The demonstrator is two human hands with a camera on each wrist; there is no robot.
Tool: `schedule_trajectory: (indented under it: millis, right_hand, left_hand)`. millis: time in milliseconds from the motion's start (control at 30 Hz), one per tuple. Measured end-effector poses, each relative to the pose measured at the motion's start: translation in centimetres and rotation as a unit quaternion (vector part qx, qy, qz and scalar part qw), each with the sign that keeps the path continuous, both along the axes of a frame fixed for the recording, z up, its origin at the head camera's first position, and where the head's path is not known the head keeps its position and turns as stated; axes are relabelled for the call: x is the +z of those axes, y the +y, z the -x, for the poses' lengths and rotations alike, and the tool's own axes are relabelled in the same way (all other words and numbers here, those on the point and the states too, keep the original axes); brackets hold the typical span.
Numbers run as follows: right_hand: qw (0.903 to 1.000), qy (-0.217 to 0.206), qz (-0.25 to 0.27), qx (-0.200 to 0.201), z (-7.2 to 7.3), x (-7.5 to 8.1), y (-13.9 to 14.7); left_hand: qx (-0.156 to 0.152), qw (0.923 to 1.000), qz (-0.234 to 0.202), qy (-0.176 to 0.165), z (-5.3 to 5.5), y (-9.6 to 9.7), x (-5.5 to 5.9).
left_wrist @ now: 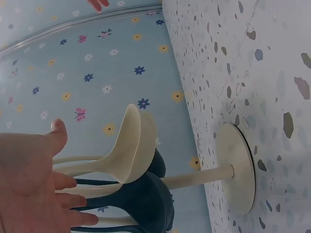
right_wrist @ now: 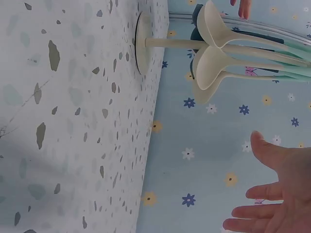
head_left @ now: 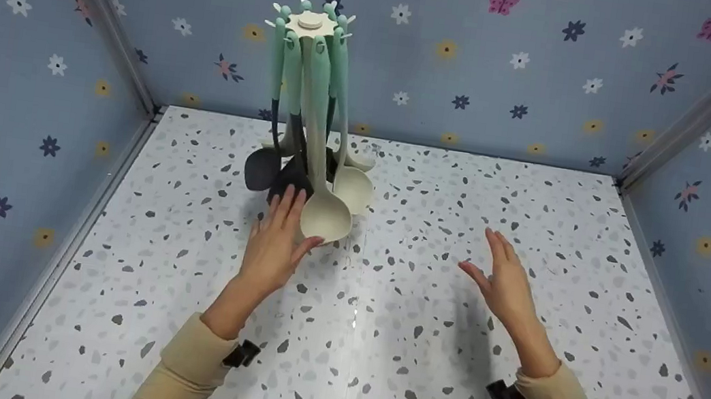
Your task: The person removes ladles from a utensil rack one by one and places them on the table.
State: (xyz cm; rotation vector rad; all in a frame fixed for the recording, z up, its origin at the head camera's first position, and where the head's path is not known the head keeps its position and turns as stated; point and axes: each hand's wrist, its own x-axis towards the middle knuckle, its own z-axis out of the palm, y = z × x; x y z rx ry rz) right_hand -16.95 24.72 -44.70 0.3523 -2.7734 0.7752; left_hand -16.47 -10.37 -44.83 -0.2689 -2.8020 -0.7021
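A utensil stand (head_left: 310, 23) with a cream post and round base (left_wrist: 236, 170) holds several hanging kitchen utensils with mint-green handles. At its front hangs a cream ladle (head_left: 327, 218); dark utensils, one a dark ladle (left_wrist: 146, 201), hang beside it. My left hand (head_left: 271, 250) is at the front left of the stand, fingers straight, thumb overlapping the ladle's bowl edge in the head view. It grips nothing. Well to the right of the stand, my right hand (head_left: 508, 285) is held over the table with fingers extended and thumb apart, holding nothing.
The speckled white table (head_left: 405, 343) is bordered by blue flowered walls (head_left: 416, 49) at the back and both sides. Metal strips (head_left: 69, 258) run along the side edges. A small dark camera (head_left: 242, 353) is strapped at the left wrist, another (head_left: 506, 392) at the right.
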Motion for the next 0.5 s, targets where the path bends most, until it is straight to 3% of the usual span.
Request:
schedule_trajectory:
  millis: [267, 500]
  right_hand:
    - [0.9974, 0.048, 0.050, 0.017, 0.9, 1.8, -1.3]
    - [0.9911, 0.096, 0.080, 0.045, 1.9, 3.8, -2.5]
  left_hand:
    - [-0.002, 0.9948, -0.060, 0.082, 0.2, -0.7, 1.8]
    - [0.008, 0.9866, -0.093, 0.134, 0.6, -1.1, 3.5]
